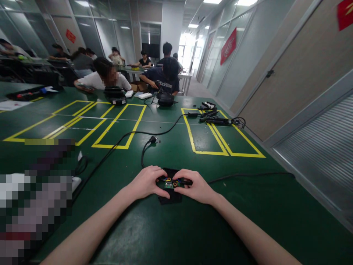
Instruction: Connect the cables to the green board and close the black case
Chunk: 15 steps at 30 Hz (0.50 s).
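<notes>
A small green circuit board (pixel 168 185) with copper-coloured coils lies between my two hands, near the middle of the table. My left hand (pixel 147 181) curls around its left end, thumb below and fingers above. From the other side, my right hand (pixel 195 187) grips the right end, where a black cable end (pixel 188 182) joins by thin wires. Under the board and towards me shows a black plastic case piece (pixel 171 198); another dark case part (pixel 171 170) sits behind it. A power cord with a plug (pixel 152 139) runs out beyond my left hand.
A black cable (pixel 135 132) snakes across the green table (pixel 165 158), which has yellow tape outlines (pixel 110 148). Bundled cables and black tools (pixel 215 119) lie at the far right. Blurred items (pixel 41 206) fill the left. Two people (pixel 165 79) work opposite.
</notes>
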Each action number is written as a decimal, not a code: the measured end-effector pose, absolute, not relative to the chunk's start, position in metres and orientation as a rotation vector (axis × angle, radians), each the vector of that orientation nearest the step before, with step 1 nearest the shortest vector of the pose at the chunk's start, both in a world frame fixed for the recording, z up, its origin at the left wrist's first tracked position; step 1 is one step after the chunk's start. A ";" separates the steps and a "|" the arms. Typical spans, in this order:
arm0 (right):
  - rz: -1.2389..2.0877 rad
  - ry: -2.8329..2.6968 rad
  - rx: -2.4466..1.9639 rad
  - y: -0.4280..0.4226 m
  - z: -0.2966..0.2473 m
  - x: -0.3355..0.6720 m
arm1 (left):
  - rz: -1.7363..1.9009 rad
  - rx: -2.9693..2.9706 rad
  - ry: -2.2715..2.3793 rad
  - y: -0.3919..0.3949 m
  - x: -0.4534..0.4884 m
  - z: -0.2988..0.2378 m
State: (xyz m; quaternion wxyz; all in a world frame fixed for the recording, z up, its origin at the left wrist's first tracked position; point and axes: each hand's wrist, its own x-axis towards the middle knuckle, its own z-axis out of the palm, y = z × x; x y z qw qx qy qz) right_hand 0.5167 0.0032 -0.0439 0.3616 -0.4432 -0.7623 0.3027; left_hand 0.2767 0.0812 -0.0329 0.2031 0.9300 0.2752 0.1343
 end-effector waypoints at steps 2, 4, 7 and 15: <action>0.802 -1.972 -1.118 0.004 -0.043 0.517 | 0.384 2.612 0.777 0.082 0.277 -0.033; 0.834 -1.989 -1.087 0.005 -0.041 0.518 | 0.393 2.620 0.788 0.083 0.277 -0.033; 0.894 -2.009 -1.050 0.005 -0.035 0.520 | 0.385 2.628 0.809 0.081 0.280 -0.032; 0.728 -1.962 -1.080 0.005 -0.042 0.515 | 0.388 2.598 0.831 0.078 0.281 -0.025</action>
